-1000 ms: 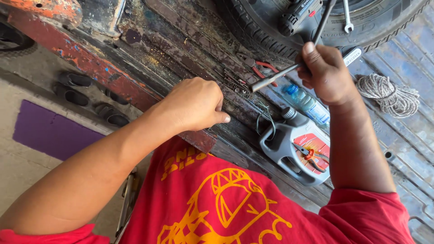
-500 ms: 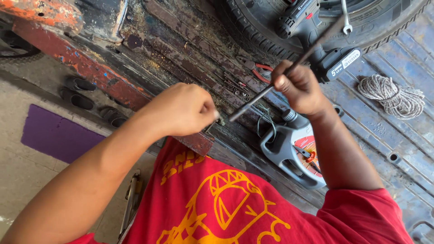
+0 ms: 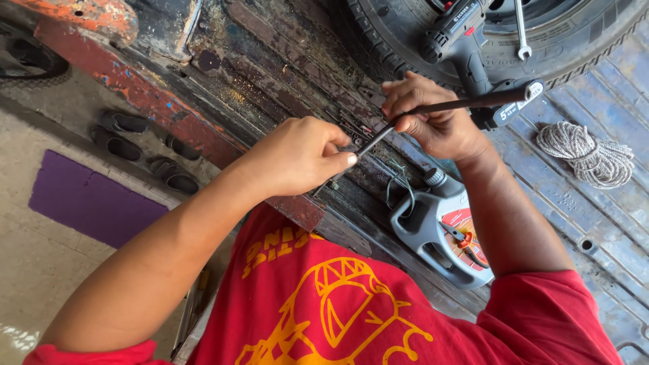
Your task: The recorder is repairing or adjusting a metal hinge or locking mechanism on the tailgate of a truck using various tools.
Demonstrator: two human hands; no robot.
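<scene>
A long dark metal rod [image 3: 446, 108] is being held by both hands over the worn, paint-flaked truck bed [image 3: 284, 74]. The right hand [image 3: 433, 118] is being closed around the rod's middle, its fingers [image 3: 405, 91] wrapped over the shaft, so that the rod is being gripped firmly there. The rod is being kept at a shallow slant: its far end is reaching toward the battery foot of a cordless drill [image 3: 473, 54], and its near end is being pointed down toward the left hand [image 3: 301, 155]. The left hand's fingers [image 3: 338, 161] are being curled shut, thumb against forefinger, pinching the rod's lower tip or something small at it; which of the two cannot be told, since the spot is being covered by the hand.

The drill is being rested on a black tyre [image 3: 574, 40], where a combination spanner [image 3: 520, 27] is also lying. A coil of pale rope [image 3: 588, 152] is lying on the blue ribbed floor, well apart from the hands. Just beneath the right forearm, a grey plastic oil jug [image 3: 439, 233] with a black cap is lying on the bed, near the person's red shirt [image 3: 338, 311]. On the ground beside the truck, dark sandals [image 3: 142, 145] are being left near a purple mat [image 3: 88, 206].
</scene>
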